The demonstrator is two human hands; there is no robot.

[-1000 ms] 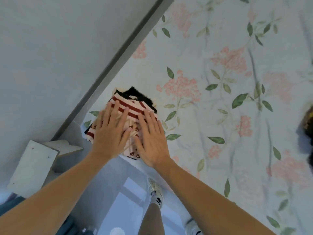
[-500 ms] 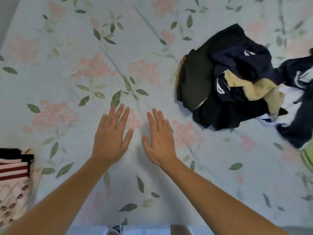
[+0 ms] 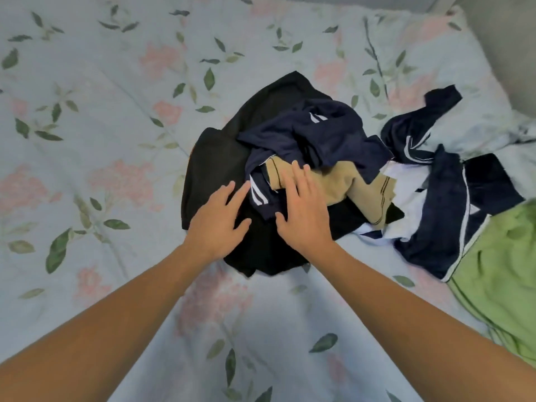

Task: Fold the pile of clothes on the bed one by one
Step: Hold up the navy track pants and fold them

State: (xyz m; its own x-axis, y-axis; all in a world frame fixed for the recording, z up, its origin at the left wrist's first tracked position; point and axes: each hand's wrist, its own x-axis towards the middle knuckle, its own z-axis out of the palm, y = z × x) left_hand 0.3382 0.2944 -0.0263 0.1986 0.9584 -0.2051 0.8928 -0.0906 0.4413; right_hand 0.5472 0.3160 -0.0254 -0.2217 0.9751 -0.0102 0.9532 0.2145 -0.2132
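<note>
A loose pile of clothes lies in the middle of the bed: a black garment (image 3: 220, 158) underneath, a navy garment (image 3: 322, 134) with white stripes on top, and a tan piece (image 3: 356, 190) tucked between them. More navy clothing with white trim (image 3: 464, 207) spreads to the right. My left hand (image 3: 217, 221) rests flat on the black garment with fingers spread. My right hand (image 3: 301, 210) lies flat over the navy and tan pieces, fingers apart. Neither hand grips anything.
The floral bedsheet (image 3: 101, 175) covers the bed all around the pile. A green garment (image 3: 504, 265) lies at the right edge. A pillow (image 3: 429, 53) in the same floral fabric sits at the upper right, against a grey wall.
My hands left the folded striped stack at the bed's left edge and moved right across the sheet. They now rest on the unfolded pile, which has come to the middle of the view.
</note>
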